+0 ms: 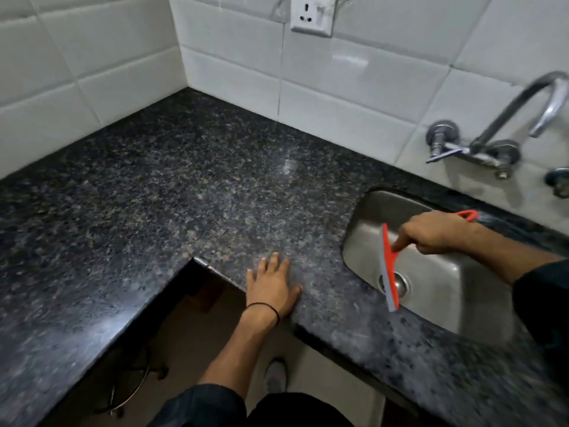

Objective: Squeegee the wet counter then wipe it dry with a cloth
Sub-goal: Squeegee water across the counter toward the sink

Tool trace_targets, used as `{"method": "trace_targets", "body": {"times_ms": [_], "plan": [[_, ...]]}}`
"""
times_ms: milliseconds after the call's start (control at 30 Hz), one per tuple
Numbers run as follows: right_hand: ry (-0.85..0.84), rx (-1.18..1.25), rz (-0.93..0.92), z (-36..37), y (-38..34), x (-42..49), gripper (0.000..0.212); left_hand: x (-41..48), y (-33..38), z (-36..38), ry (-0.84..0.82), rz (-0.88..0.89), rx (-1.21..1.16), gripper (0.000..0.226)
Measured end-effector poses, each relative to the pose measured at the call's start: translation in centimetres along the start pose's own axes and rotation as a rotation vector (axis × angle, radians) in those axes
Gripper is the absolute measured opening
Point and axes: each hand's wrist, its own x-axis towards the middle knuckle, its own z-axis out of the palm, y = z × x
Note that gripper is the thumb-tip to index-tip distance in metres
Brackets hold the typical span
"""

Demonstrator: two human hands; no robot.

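The dark speckled granite counter [184, 186] wraps around an inner corner and shines with a thin film of wet. My right hand [431, 232] grips the handle of a red squeegee [389, 266], whose blade hangs over the left part of the steel sink [446, 291], above the drain. My left hand [272, 285] lies flat on the counter near its front edge, fingers spread, holding nothing. No cloth is in view.
A chrome wall tap [505, 127] curves over the sink at the right. White tiles [338, 81] back the counter, with a wall socket [312, 15] above. Below the counter edge are the floor, my shoe [275, 375] and a wire stand [129, 383].
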Motion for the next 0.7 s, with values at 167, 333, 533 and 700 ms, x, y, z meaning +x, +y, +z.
{"method": "trace_targets", "body": {"times_ms": [167,333,533,700], "plan": [[-0.002,0.12,0.116,2.8,1.3,-3.7,0.056,-2.0,1.3,1.5,0.066,0.055,-0.027,0.062],[0.221,0.505,0.278,4.3,-0.4,-5.8,0.05,-4.1,2.2,1.8,0.176,0.094,-0.097,0.05],[0.399,0.981,0.337,6.7,-2.7,-7.4,0.059,-5.2,4.1,1.5,0.204,0.13,-0.253,0.04],[0.466,1.568,0.379,8.2,-3.7,-8.4,0.059,-4.2,6.0,1.0,0.204,0.173,-0.278,0.034]]}}
